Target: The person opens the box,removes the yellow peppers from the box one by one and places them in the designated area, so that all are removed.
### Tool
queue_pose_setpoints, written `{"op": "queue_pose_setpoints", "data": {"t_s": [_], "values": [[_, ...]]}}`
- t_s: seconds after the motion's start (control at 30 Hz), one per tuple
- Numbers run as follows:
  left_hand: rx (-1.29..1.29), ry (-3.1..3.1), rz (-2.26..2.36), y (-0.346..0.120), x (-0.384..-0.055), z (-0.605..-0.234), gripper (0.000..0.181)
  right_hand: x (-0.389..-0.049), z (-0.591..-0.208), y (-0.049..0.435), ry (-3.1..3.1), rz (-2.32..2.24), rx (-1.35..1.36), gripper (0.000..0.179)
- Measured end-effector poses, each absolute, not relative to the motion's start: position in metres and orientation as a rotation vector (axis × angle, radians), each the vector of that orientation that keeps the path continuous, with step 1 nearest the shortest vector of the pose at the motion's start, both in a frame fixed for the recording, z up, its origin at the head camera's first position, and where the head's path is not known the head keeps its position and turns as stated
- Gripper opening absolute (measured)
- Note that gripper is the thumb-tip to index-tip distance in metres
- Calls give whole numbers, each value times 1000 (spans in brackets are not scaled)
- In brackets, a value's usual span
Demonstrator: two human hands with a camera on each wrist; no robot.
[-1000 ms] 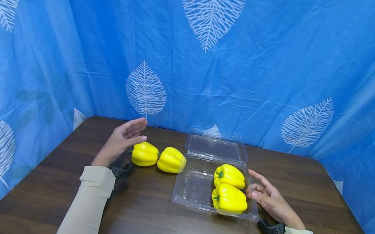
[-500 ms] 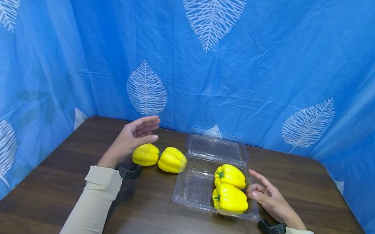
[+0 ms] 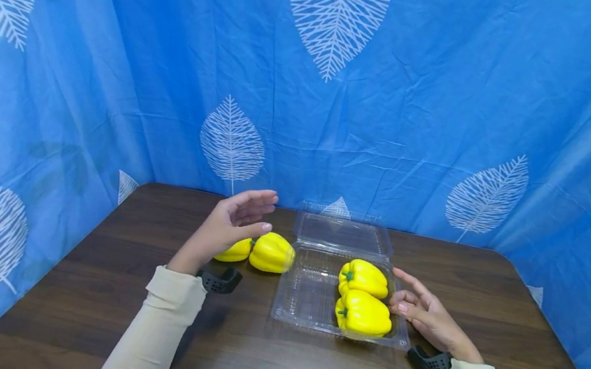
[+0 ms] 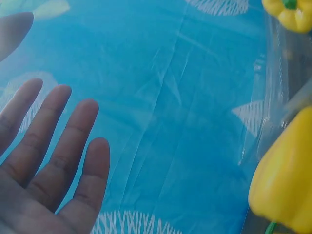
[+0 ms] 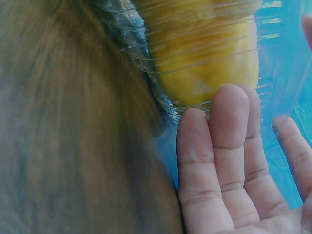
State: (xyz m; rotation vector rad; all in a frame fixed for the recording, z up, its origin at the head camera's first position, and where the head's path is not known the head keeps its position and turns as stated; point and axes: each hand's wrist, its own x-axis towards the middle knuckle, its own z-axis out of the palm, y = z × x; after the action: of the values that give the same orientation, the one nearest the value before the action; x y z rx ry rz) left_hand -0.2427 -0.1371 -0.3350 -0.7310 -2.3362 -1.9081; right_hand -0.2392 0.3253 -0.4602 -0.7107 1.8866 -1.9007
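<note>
My left hand [image 3: 231, 226] hovers above the left part of the table, its fingers [image 4: 73, 141] spread and nothing in them. It partly hides one yellow bell pepper [image 3: 232, 252]; a second bell pepper [image 3: 270, 253] lies to its right, beside the clear plastic clamshell box [image 3: 303, 295]. Two more yellow bell peppers, a far one [image 3: 364, 278] and a near one [image 3: 364, 315], sit in the right half of the box, green stems facing left. My right hand [image 3: 426, 315] rests at the box's right wall, its fingertips [image 5: 230, 107] against the ribbed plastic.
The clamshell's lid [image 3: 343, 232] stands raised at the back of the box. A brown wooden table [image 3: 245, 357] carries everything, and a blue curtain [image 3: 400, 111] with white leaf prints hangs behind and along both sides.
My left hand has moved right over the loose peppers, covering more of the leftmost one. My right hand, the box and the peppers have stayed put.
</note>
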Motion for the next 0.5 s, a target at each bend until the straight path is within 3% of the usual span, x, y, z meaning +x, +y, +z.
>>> {"op": "queue_pose_setpoints", "data": {"t_s": [0.5], "values": [[-957, -2253, -1936, -101, -232, -338, 57, -239, -460, 325, 1883, -1901, -712, 61]]}}
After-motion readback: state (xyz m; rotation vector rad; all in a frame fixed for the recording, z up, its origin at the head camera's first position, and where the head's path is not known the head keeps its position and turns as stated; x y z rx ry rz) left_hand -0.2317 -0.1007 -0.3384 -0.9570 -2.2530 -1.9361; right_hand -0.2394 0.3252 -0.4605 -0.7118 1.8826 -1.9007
